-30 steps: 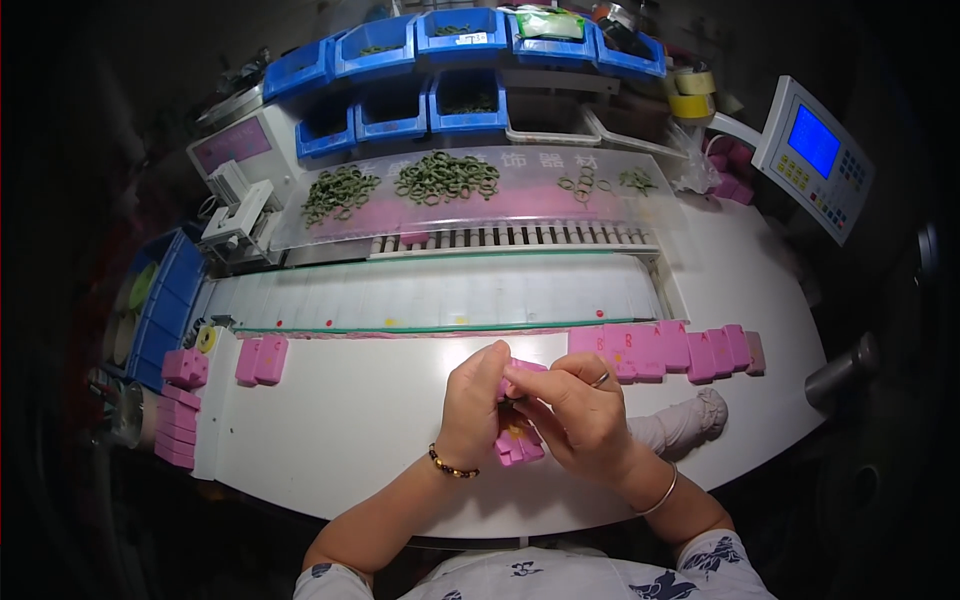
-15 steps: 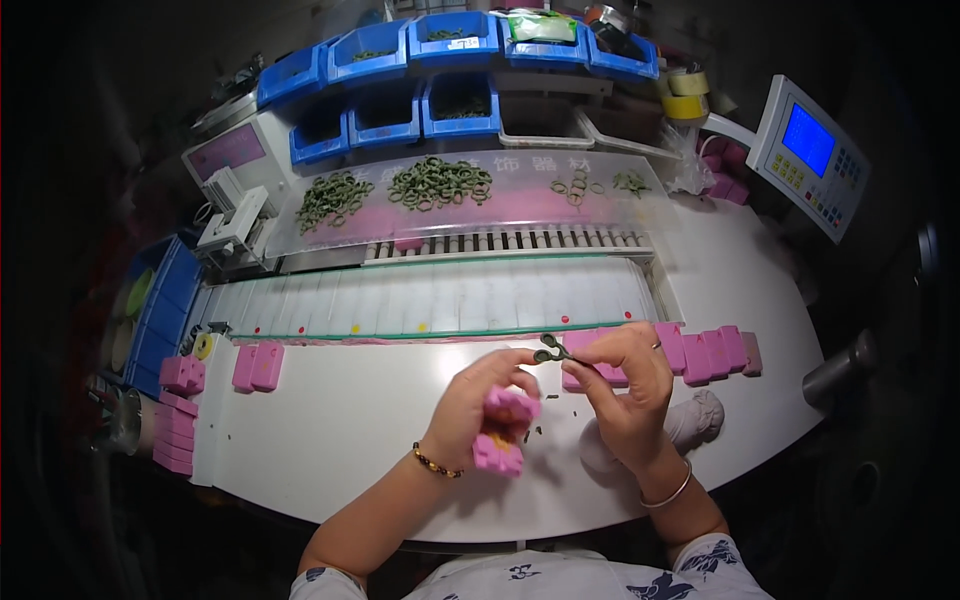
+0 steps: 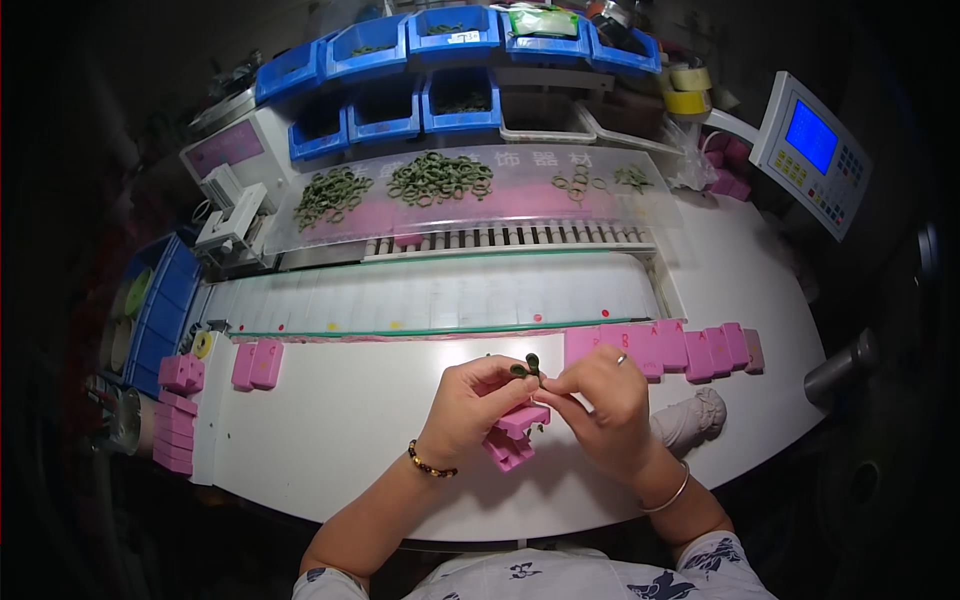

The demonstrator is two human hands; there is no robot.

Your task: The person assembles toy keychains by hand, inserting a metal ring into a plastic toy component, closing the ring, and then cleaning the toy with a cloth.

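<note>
In front of me, my left hand [image 3: 462, 405] is closed around a pink rubber mould [image 3: 514, 450], which hangs below its fingers with a gap between its two halves. Above the mould is a small dark green piece [image 3: 530, 368] with two loops pointing up. My left thumb and fingertips meet at that piece. From the other side, my right hand [image 3: 608, 400] pinches the piece's lower end, partly hidden by the fingers. A few green scraps [image 3: 535, 430] show beside the mould.
Pink moulds [image 3: 650, 350] line the right side, with more [image 3: 258, 365] at left. A white cloth roll [image 3: 690, 420] lies beside my right wrist. Beyond are a conveyor belt [image 3: 430, 290], a translucent tray [image 3: 530, 215] with green rings, blue bins [image 3: 455, 35], and a control panel [image 3: 810, 140].
My right hand has come lower and left, bringing the green piece over the mould. My left fingertips have closed at it, and the mould has turned. The belt's dots have shifted left.
</note>
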